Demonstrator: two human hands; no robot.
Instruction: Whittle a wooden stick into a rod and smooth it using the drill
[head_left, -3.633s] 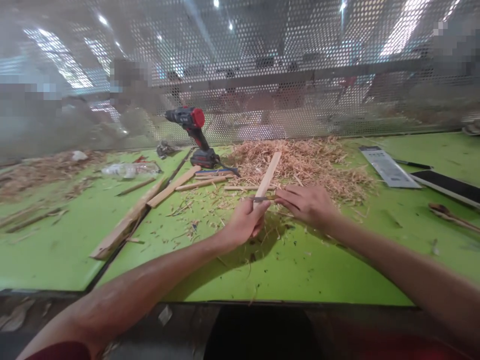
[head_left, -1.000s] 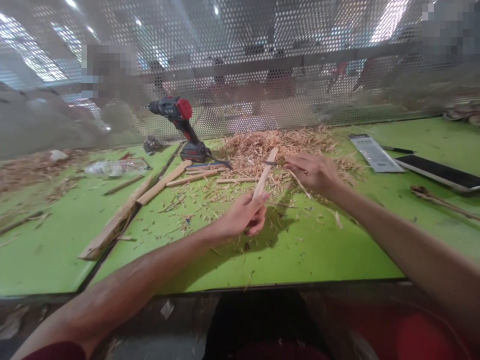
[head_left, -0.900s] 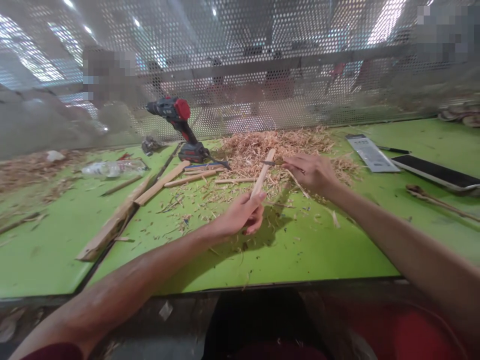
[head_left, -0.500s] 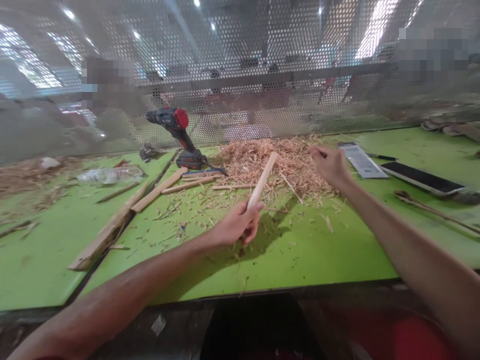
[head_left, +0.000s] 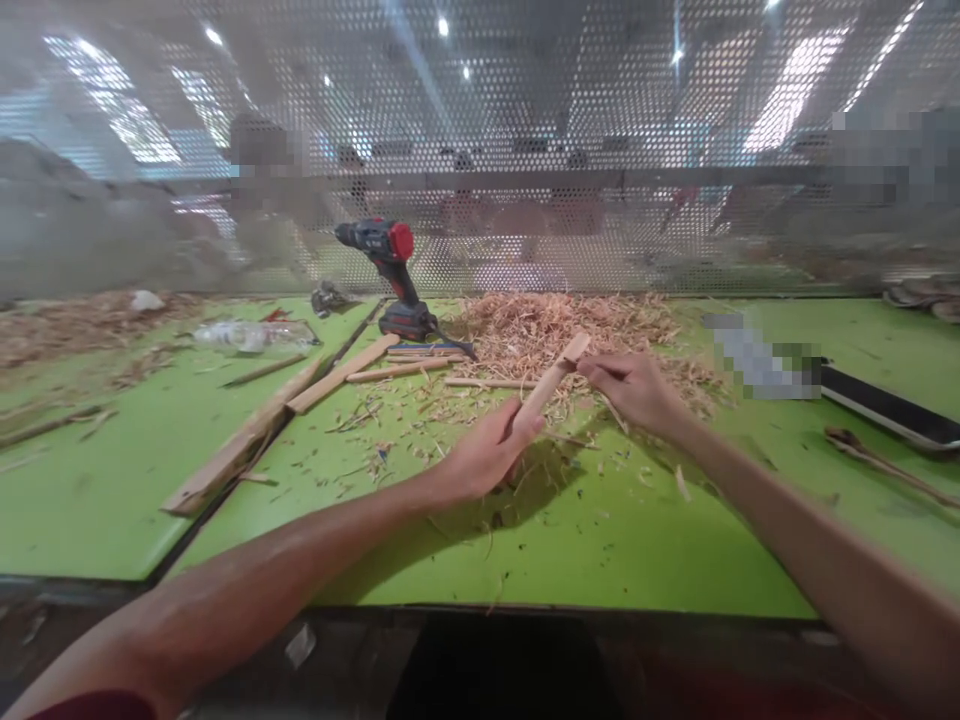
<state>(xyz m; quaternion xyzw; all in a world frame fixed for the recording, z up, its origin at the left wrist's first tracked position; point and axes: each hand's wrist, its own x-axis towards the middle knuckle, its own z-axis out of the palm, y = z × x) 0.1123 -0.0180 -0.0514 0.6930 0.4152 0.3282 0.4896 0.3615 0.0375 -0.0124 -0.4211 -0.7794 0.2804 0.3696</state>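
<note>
My left hand point(head_left: 491, 450) is wrapped round the lower end of a pale flat wooden stick point(head_left: 546, 392), which slants up and away to the right over the green table. Close against the stick's far end is my right hand point(head_left: 634, 390), its thumb and fingers pinched together. A small dark bit shows at those fingertips, too small to name. Behind both hands lies a heap of curled wood shavings point(head_left: 577, 310). A thin wooden strip point(head_left: 491, 383) rests flat in front of the heap, left of the held stick.
A cordless drill point(head_left: 397, 280) stands on its battery behind the left hand. Wooden slats point(head_left: 247, 435) lie along the table joint, near a clear plastic bottle point(head_left: 251, 335). At right are a black phone-like slab point(head_left: 889, 405) and a carved wooden spoon point(head_left: 889, 465). A perforated screen point(head_left: 525, 230) closes the back.
My right hand has come left and down, from apart above the shavings to the stick's far end. My left hand keeps its hold. The whole view has shifted slightly.
</note>
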